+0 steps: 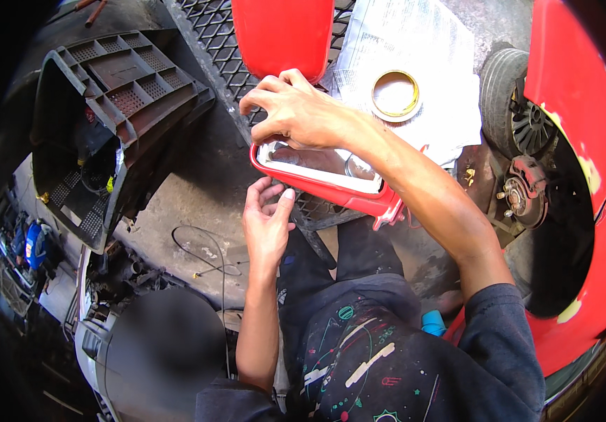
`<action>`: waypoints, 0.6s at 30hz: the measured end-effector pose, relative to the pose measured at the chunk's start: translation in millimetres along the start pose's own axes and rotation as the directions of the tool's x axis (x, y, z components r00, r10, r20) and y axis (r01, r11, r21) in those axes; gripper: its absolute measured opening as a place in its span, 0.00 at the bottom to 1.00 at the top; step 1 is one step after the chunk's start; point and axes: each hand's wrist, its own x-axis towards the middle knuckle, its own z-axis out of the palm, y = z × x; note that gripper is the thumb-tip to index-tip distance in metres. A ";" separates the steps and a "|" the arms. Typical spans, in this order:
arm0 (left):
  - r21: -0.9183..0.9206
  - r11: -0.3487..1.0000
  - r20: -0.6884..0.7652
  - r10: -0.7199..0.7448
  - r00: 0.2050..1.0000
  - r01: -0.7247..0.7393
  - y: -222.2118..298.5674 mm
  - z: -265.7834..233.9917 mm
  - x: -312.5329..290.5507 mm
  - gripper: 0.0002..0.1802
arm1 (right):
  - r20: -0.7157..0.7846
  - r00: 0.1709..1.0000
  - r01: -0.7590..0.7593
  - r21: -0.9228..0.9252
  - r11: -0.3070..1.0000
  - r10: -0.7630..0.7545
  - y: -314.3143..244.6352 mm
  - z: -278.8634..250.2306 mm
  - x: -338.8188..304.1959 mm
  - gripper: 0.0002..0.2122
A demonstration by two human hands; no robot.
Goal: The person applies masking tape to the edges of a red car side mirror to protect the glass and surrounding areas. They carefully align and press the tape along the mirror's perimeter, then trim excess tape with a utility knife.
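A red car side mirror (317,184) lies in front of me, its dark reflective glass (315,159) bordered by white masking material (331,177). My right hand (292,112) reaches across over its far left edge, fingers bent and spread apart, with nothing visible gripped in them. The palm side is hidden, so contact with the mirror cannot be made out. Just below the mirror's near left edge, my left hand (266,224) has its palm turned up, thumb and fingers apart. A roll of tape (417,96) rests on printed paper (429,42) beyond my right forearm.
Another smooth red part (283,39) sits on the black metal mesh (211,28). A large black plastic piece (123,88) stands at left. To the right are a wheel (503,98), a brake disc (528,193) and a red car panel (577,63). A thin cable (222,309) trails below left.
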 end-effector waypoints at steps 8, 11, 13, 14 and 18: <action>0.021 1.000 -0.017 0.020 1.000 -0.020 -1.6 -0.4 4.3 0.26 | -0.002 1.000 0.001 -0.022 1.000 -0.001 -2.6 4.4 4.5 0.08; 0.004 1.000 -0.035 0.021 0.999 -0.021 -2.2 0.8 4.7 0.30 | -0.005 1.000 0.002 -0.043 0.999 -0.002 -3.1 5.8 3.8 0.07; 0.010 0.999 -0.037 0.032 0.999 -0.031 -2.5 1.0 4.5 0.30 | -0.019 1.000 0.004 -0.047 0.999 -0.005 -3.9 6.9 3.1 0.07; 0.012 0.999 -0.038 0.034 0.999 -0.034 -2.7 1.0 4.4 0.29 | -0.026 1.000 -0.003 -0.049 0.999 0.002 -4.2 7.6 2.9 0.07; 0.031 0.999 -0.029 0.030 0.999 -0.030 -3.2 0.6 4.4 0.26 | -0.058 0.998 -0.014 -0.042 0.999 0.011 -5.4 10.4 4.7 0.06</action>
